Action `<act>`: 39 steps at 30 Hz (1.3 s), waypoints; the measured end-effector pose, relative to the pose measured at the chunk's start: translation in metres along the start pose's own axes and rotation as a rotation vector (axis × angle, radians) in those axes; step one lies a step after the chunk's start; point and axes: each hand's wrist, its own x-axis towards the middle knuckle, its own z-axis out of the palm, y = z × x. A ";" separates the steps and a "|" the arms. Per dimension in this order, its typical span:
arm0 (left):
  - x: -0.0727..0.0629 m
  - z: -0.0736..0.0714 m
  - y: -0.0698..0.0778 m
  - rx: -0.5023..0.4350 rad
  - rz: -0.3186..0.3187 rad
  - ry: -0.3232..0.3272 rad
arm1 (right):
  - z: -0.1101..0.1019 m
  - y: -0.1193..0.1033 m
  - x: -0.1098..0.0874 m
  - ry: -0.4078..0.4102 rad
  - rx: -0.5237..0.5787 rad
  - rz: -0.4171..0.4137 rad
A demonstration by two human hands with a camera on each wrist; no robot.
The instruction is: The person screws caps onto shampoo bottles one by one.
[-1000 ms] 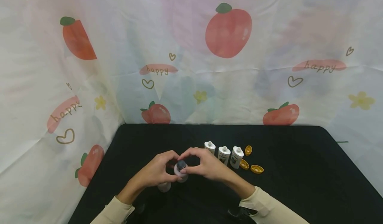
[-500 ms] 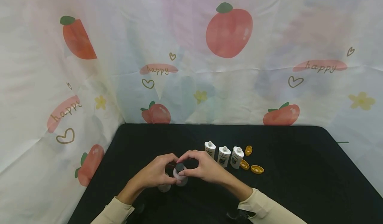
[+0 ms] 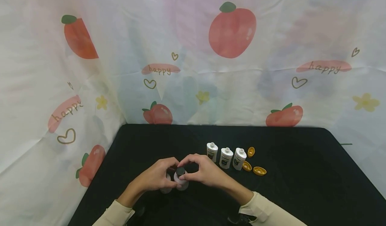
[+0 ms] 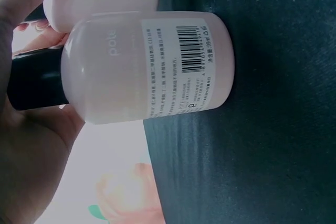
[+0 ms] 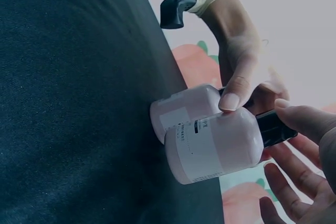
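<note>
Two pale pink bottles with black caps stand close together on the black table. My right hand (image 3: 206, 172) pinches the black cap (image 5: 275, 128) of the right-hand bottle (image 5: 212, 148) between thumb and fingers. Around the shoulder of that same bottle curls my left hand (image 3: 158, 175), its thumb (image 5: 237, 95) on the pink body; the fingers behind are partly hidden. The other pink bottle (image 4: 149, 66), with a barcode label, stands upright under my left palm. In the head view it shows only partly below the left hand.
Beyond my right hand, three white bottles without caps stand in a row, the middle one (image 3: 226, 159) slightly nearer. Several small golden boat-shaped pieces, one of them a near piece (image 3: 259, 171), lie to their right. A fruit-printed cloth (image 3: 193, 51) hangs behind the table (image 3: 301, 172).
Both hands and the right-hand pink bottle have shifted slightly toward me and left, nearer the other pink bottle. The white bottles and golden pieces have stayed in place.
</note>
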 end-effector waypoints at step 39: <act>0.004 0.002 0.011 0.408 -0.130 -0.020 | -0.004 0.001 -0.006 -0.049 -0.117 0.012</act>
